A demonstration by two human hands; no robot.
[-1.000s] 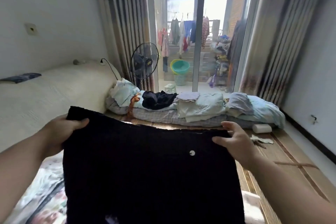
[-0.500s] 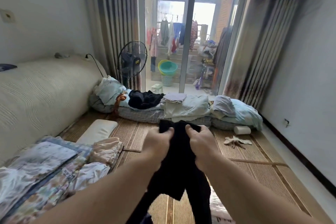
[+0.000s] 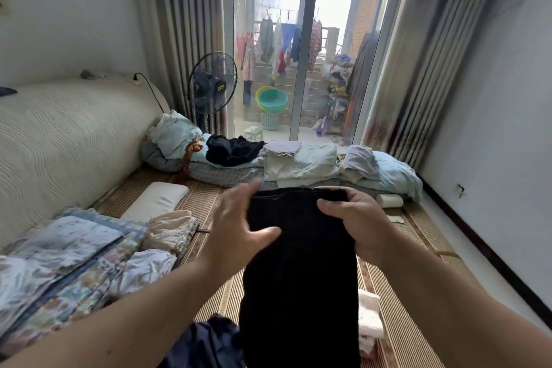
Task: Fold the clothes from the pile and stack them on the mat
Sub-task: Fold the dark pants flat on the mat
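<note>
Bedroom, woven mat (image 3: 206, 197) underfoot. Holding black garment (image 3: 301, 263) up above mat, folded narrow: top edge clamped in right grip (image 3: 355, 221), left grip (image 3: 236, 227) spread apart, thumb at side edge. Best to align edges, smooth downward, halve again, then lay by stack (image 3: 167, 233).

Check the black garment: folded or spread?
Folded: the black garment hangs as a narrow strip, top edge gripped by the right hand.

The black garment (image 3: 301, 263) hangs as a long narrow strip, folded lengthwise, above the woven mat (image 3: 206, 203). Folded floral clothes (image 3: 74, 257) lie left.
</note>
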